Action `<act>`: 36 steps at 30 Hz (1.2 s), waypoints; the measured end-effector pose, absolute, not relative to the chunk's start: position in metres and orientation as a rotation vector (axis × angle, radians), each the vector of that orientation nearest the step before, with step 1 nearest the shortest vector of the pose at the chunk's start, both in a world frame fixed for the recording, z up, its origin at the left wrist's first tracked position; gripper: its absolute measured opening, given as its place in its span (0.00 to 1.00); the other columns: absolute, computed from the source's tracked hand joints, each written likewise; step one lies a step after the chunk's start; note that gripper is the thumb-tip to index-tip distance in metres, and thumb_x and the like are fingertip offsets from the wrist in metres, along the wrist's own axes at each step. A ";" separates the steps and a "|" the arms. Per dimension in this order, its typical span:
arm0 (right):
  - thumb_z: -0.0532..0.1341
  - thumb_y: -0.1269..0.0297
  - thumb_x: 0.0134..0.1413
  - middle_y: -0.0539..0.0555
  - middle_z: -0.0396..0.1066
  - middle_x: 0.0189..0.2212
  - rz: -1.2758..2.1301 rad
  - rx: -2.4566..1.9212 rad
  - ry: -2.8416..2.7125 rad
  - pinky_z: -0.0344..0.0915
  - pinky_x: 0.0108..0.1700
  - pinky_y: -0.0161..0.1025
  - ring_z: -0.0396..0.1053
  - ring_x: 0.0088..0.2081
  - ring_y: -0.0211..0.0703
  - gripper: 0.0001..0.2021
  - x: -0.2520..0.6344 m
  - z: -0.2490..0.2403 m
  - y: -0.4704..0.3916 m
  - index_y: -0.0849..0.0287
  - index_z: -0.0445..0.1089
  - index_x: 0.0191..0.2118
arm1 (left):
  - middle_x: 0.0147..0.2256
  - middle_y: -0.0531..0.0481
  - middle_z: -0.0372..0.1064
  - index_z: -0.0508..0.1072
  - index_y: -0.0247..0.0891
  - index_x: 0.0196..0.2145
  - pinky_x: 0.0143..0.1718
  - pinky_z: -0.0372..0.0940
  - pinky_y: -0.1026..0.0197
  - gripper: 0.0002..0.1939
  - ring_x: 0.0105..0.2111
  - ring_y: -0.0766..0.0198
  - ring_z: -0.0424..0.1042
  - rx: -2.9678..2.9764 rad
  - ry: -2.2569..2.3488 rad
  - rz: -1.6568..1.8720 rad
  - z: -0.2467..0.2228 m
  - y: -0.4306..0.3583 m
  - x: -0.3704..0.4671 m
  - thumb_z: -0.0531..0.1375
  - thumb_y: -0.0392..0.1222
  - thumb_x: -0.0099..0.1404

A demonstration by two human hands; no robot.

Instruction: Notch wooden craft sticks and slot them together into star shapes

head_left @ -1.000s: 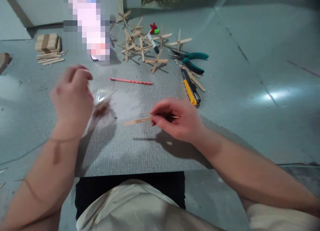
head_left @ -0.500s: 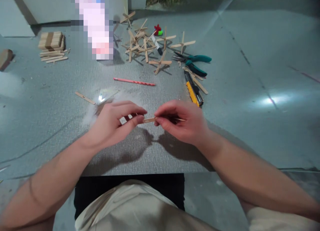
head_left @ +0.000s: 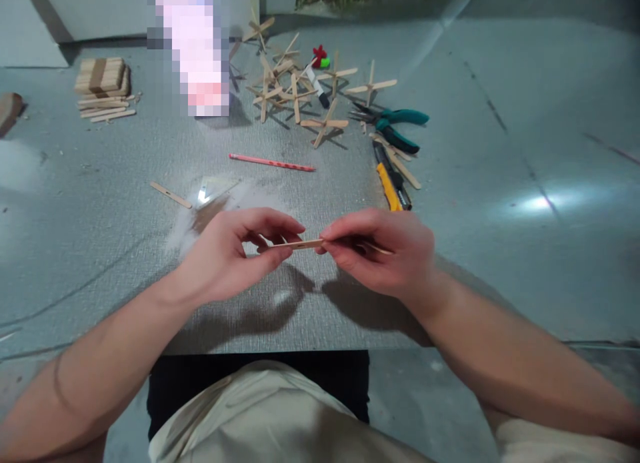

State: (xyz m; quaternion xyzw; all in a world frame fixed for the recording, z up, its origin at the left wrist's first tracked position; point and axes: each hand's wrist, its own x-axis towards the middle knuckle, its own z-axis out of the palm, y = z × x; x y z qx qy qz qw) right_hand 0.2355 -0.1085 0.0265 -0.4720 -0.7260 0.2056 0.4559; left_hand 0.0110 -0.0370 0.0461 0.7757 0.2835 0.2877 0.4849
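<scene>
A flat wooden craft stick [head_left: 306, 244] with a small dark slot in it is held level above the table between my two hands. My right hand [head_left: 383, 249] pinches its right end between thumb and fingertips. A thin wooden tip [head_left: 379, 248] shows below the right palm; I cannot tell whether it belongs to the same stick. My left hand [head_left: 240, 253] steadies the left part with thumb and fingers, its index finger lifted above the stick. Another slotted craft stick [head_left: 171, 195] lies beyond my left hand, beside a clear set square [head_left: 216, 191].
A red pencil [head_left: 271, 163] lies ahead. Farther back are several crossed-stick pieces [head_left: 325, 124], a glue tube [head_left: 317, 86], and teal-handled pliers [head_left: 400, 123]. A yellow utility knife [head_left: 390, 183] lies past my right hand. Bundled craft sticks [head_left: 103, 76] stand at far left.
Both hands have shifted slightly right with the stick. The left fingers have loosened and lifted, so more of the stick and its dark slot shows.
</scene>
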 end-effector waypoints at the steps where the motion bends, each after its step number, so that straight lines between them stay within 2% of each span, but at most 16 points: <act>1: 0.66 0.64 0.62 0.47 0.76 0.24 0.492 -1.160 -1.790 0.66 0.22 0.36 0.71 0.21 0.38 0.02 0.236 0.027 -0.109 0.49 0.74 0.40 | 0.35 0.51 0.81 0.80 0.40 0.42 0.31 0.74 0.65 0.11 0.30 0.66 0.78 1.862 0.698 0.694 0.046 -0.037 0.011 0.66 0.32 0.61; 8: 0.68 0.62 0.61 0.46 0.75 0.24 0.526 -1.130 -1.729 0.67 0.22 0.40 0.70 0.20 0.40 0.06 0.237 0.024 -0.115 0.43 0.74 0.42 | 0.33 0.51 0.81 0.79 0.40 0.40 0.34 0.78 0.62 0.11 0.30 0.64 0.80 1.572 0.666 0.625 0.044 -0.038 0.012 0.68 0.31 0.58; 11: 0.69 0.61 0.61 0.46 0.76 0.26 0.543 -1.091 -1.703 0.66 0.21 0.39 0.70 0.21 0.38 0.06 0.237 0.023 -0.115 0.44 0.73 0.43 | 0.33 0.52 0.81 0.78 0.41 0.40 0.32 0.77 0.65 0.13 0.30 0.65 0.81 1.425 0.642 0.578 0.041 -0.038 0.012 0.69 0.30 0.57; 16: 0.69 0.64 0.61 0.45 0.77 0.26 0.483 -1.012 -1.764 0.68 0.22 0.37 0.73 0.22 0.38 0.08 0.238 0.027 -0.112 0.46 0.74 0.44 | 0.33 0.52 0.80 0.78 0.41 0.39 0.29 0.75 0.66 0.13 0.28 0.66 0.79 1.469 0.646 0.563 0.041 -0.040 0.012 0.70 0.30 0.57; 21: 0.66 0.70 0.63 0.50 0.83 0.36 0.408 -0.794 -1.935 0.77 0.34 0.40 0.81 0.33 0.42 0.09 0.239 0.035 -0.111 0.46 0.75 0.46 | 0.31 0.54 0.77 0.78 0.41 0.31 0.32 0.73 0.65 0.09 0.30 0.68 0.77 1.927 0.619 0.899 0.046 -0.042 0.011 0.68 0.27 0.60; 26: 0.66 0.71 0.63 0.51 0.83 0.37 0.363 -0.807 -1.952 0.76 0.35 0.35 0.80 0.34 0.38 0.07 0.237 0.039 -0.116 0.51 0.75 0.44 | 0.36 0.54 0.77 0.78 0.42 0.36 0.35 0.74 0.66 0.09 0.32 0.70 0.78 2.327 0.546 1.283 0.044 -0.046 0.007 0.67 0.28 0.63; 31: 0.66 0.71 0.64 0.52 0.83 0.36 0.312 -0.778 -1.921 0.75 0.36 0.32 0.80 0.34 0.35 0.03 0.234 0.041 -0.116 0.57 0.75 0.41 | 0.34 0.54 0.77 0.77 0.42 0.36 0.32 0.73 0.67 0.08 0.30 0.70 0.77 2.417 0.514 1.329 0.044 -0.046 0.007 0.68 0.30 0.63; 36: 0.65 0.71 0.65 0.52 0.83 0.38 0.324 -0.789 -1.956 0.76 0.36 0.32 0.80 0.35 0.35 0.03 0.235 0.042 -0.117 0.56 0.75 0.41 | 0.32 0.54 0.74 0.76 0.41 0.35 0.29 0.70 0.65 0.07 0.28 0.69 0.74 2.430 0.505 1.366 0.045 -0.044 0.009 0.68 0.31 0.63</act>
